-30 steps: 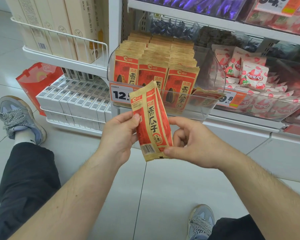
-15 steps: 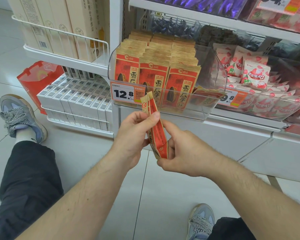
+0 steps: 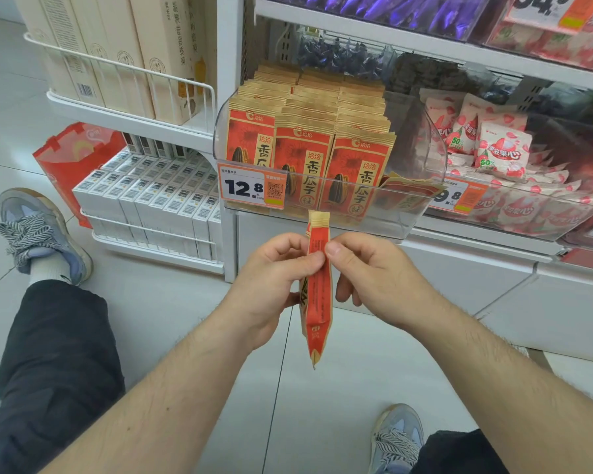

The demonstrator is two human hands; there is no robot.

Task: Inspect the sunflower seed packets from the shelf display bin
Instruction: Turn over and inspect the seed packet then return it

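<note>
Filling clear bin (image 3: pixel 408 213): upright sunflower seed packets (image 3: pixel 303 162).

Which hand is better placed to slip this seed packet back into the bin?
Probably the right hand. It pinches the packet near its top, and sits below the bin's open right section, where only one packet lies flat. The left hand grips lower, under the price tag.

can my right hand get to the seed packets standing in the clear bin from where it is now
Probably yes. The clear bin is open-topped, just above the right hand, nothing between. But that hand pinches the packet; the left hand would have to hold it.
</note>
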